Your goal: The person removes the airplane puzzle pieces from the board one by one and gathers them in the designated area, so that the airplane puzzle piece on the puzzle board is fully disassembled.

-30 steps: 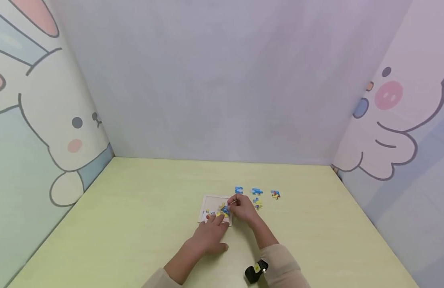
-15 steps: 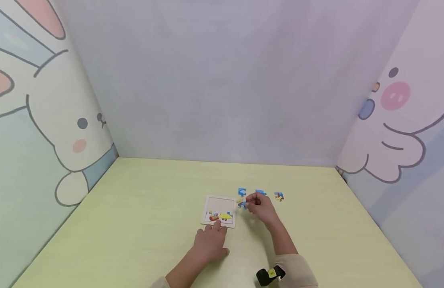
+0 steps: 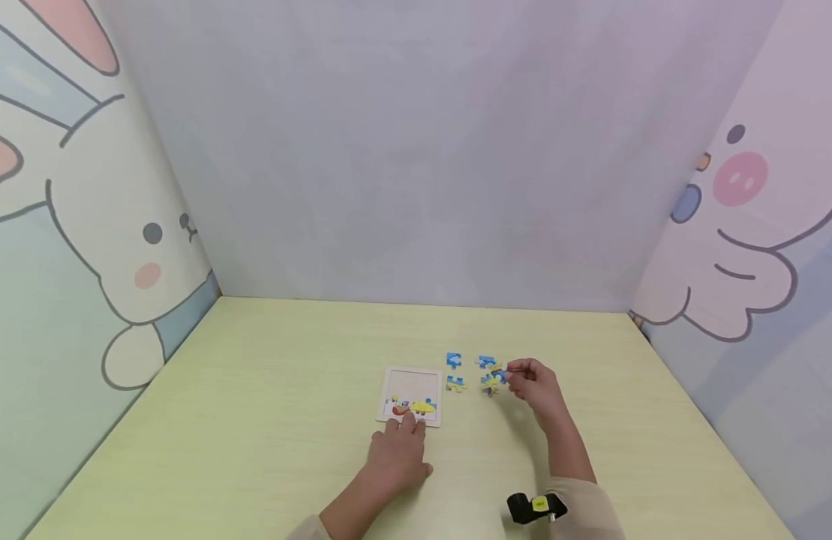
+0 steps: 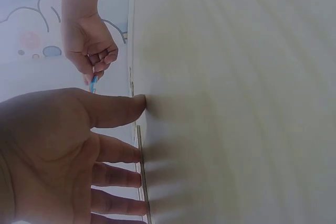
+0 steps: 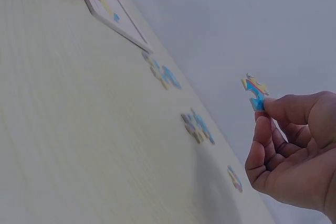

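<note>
In the head view, the puzzle board [image 3: 416, 381] at lower centre is touched by the left hand [image 3: 397, 454], its fingers extended. In the left-wrist view, the board is seen edge-on. In the right-wrist view, a puzzle piece [image 5: 257, 91] is pinched by the right hand [image 5: 296, 153]; on the tabletop [image 5: 105, 135], a loose piece [image 5: 234, 178], blocked from the head view, is revealed at lower right.

No txt, brand or no. can be read in any of the 3 views. In the head view only, a yellow label [image 3: 539, 504] is seen on the black cam [image 3: 521, 509] by the R sleeve [image 3: 586, 510]; tiny dark marks are shown on it, but they're too sm. & blurry to be made out, so letters vs. nos. can't be told.
</note>
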`<state>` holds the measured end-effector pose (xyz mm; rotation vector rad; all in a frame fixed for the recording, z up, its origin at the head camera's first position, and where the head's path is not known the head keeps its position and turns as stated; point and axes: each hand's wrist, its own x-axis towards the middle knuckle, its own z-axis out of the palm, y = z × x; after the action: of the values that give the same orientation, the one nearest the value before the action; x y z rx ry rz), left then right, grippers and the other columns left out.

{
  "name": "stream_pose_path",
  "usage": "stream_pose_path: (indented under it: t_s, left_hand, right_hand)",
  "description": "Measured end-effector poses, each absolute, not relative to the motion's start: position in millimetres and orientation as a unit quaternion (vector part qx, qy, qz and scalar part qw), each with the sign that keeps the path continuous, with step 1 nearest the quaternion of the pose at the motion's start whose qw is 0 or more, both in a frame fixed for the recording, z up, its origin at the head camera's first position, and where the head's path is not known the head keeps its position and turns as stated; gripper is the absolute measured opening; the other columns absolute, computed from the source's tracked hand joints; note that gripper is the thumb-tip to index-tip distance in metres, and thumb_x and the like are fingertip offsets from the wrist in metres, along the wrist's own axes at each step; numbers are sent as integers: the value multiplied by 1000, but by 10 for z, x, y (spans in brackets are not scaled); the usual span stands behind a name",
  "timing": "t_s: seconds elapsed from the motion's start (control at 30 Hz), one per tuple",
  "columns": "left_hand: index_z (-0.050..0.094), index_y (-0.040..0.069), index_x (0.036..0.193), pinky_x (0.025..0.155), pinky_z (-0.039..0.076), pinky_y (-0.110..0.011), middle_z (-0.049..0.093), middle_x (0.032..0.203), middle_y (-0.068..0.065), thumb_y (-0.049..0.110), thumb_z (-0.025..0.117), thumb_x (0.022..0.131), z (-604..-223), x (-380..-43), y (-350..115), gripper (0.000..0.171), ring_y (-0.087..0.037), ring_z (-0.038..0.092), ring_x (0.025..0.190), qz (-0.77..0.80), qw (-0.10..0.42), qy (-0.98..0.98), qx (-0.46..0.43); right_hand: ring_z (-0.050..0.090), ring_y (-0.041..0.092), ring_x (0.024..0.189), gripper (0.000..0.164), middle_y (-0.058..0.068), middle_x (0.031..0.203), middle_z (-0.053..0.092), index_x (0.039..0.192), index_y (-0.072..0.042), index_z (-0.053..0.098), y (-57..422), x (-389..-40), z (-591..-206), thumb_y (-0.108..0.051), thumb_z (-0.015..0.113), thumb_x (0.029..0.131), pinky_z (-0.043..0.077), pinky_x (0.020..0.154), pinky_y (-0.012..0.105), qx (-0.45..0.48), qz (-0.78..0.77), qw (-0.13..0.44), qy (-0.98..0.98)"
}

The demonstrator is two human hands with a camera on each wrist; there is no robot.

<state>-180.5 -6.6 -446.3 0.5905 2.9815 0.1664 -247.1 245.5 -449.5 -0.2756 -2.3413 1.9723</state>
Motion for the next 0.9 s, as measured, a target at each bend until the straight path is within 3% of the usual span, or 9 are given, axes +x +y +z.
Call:
stream_pose_path:
  t_s: [0.37,0.9]
  left_hand:
    - [53,5,128,73,44,-46,48,124,-11,42,72,76,-4467,-1790,-58,66,-31,47,105,61,54,979,188]
    - [51,4,131,73,45,-46,45,129,-16,43,68,80,-4458,-1774,-20,67,-33,47,105,19,57,979,197]
  right_hand:
    - [52,11,69,23,8,86,57,109,12,54,2826,-2437,-4584,2,56,88,46,58,23,-111,596,41,-794]
    - [50,16,64,24,4,74,56,108,8,58,3013,-2429,-4697,-6,58,89,40,51,26,-145,545,23,-825]
